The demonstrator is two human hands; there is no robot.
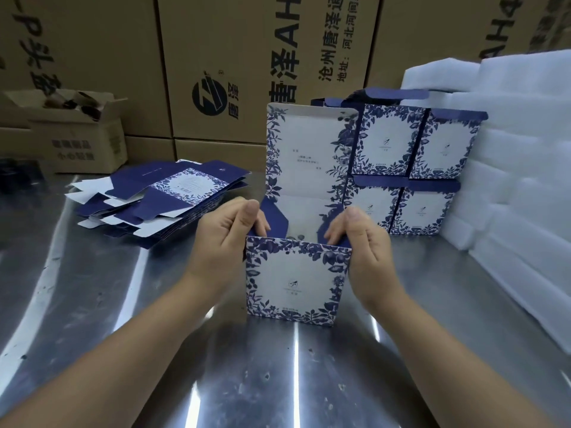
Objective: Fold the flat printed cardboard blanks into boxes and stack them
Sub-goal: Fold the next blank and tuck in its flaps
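Head view: left hand (222, 239) and right hand (364, 245), grip pinching the box (293, 279) rim; uneven tucking risks creasing or jamming the lid (306, 149).

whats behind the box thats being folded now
Behind the open box and its raised lid are finished boxes stacked in two rows, white foam to their right and brown cartons along the back. The lid covers the stack's left part, so the count is unclear.
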